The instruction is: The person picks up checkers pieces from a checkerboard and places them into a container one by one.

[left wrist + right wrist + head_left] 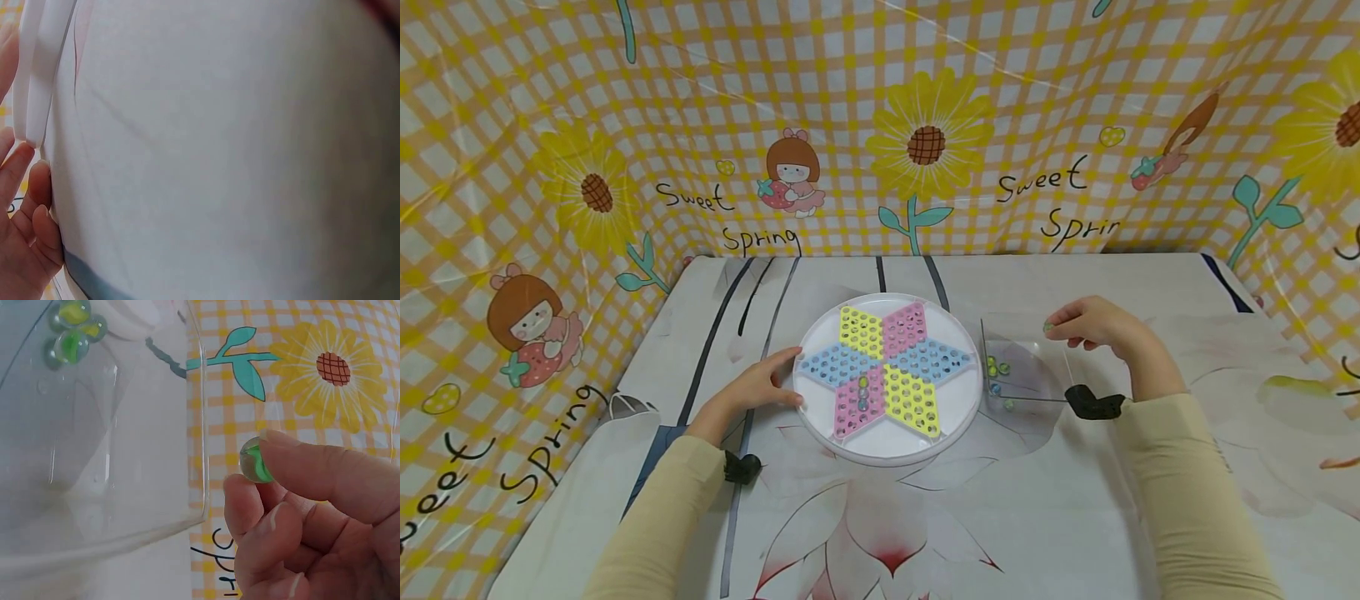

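My right hand (1093, 323) pinches a clear glass marble (255, 460) with a green swirl between thumb and index finger. It is held above the far right part of a clear plastic box (1026, 399). Several marbles (73, 345) with yellow, green and blue swirls lie at the box's left side. To the left is a round white Chinese checkers board (816, 421) with a pink, yellow and blue star. A short column of marbles (862, 393) sits in its near pink point. My left hand (751, 385) rests against the board's left rim, thumb and index finger spread apart.
The table (925, 517) has a white cover printed with a flower and dark lines. A yellow checked cloth (835, 83) with sunflowers hangs behind and at the sides. Black wrist devices (742, 467) are on both sleeves.
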`<control>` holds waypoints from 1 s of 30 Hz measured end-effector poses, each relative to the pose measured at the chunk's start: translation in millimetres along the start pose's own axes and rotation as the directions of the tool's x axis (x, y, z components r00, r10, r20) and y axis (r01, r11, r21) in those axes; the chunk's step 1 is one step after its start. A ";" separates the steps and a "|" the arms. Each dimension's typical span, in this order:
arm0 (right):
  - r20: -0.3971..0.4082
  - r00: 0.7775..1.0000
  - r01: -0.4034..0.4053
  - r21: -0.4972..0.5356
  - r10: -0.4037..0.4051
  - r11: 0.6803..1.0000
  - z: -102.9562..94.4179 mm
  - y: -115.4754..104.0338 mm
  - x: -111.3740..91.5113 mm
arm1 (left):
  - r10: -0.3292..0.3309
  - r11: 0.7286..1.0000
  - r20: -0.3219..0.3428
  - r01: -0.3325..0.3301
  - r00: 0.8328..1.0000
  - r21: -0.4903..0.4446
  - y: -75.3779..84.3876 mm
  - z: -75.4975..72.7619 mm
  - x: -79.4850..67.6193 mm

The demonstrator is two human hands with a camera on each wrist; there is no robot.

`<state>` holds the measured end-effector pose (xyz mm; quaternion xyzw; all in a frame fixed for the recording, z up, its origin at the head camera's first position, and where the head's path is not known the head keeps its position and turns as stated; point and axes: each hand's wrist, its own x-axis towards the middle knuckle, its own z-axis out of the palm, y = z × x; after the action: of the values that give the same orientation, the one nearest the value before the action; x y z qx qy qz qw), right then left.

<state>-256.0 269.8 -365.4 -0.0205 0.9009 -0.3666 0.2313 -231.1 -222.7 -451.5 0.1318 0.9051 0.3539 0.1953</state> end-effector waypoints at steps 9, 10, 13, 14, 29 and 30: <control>0.015 1.000 -0.017 0.003 0.017 1.000 -0.1 1.3 -5.4 | -0.010 1.000 0.000 0.010 1.000 0.002 0.8 -0.2 -0.4; 0.016 1.000 -0.016 0.004 0.016 1.000 -0.2 1.7 -5.4 | -0.010 1.000 0.000 0.010 1.000 0.004 0.8 -0.2 -0.3; 0.018 1.000 -0.014 0.008 0.014 1.000 -0.2 2.7 -5.7 | -0.013 1.000 -0.001 0.013 1.000 0.008 0.8 -0.1 -0.1; 0.018 1.000 -0.013 0.010 0.013 1.000 -0.5 3.3 -5.9 | -0.013 1.000 0.001 0.013 1.000 0.010 0.8 0.0 0.0; -0.002 1.000 -0.009 0.009 0.009 1.000 1.3 -0.3 -5.1 | -0.015 1.000 0.003 0.015 1.000 -0.002 1.9 -0.8 -0.9; -0.002 1.000 -0.007 0.008 0.007 1.000 1.9 -0.7 -4.6 | -0.015 1.000 0.004 0.015 1.000 -0.001 1.9 -1.0 -1.2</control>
<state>-251.2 269.0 -364.3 -0.0159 0.8998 -0.3696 0.2315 -230.3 -222.3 -449.2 0.1255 0.9055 0.3528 0.1998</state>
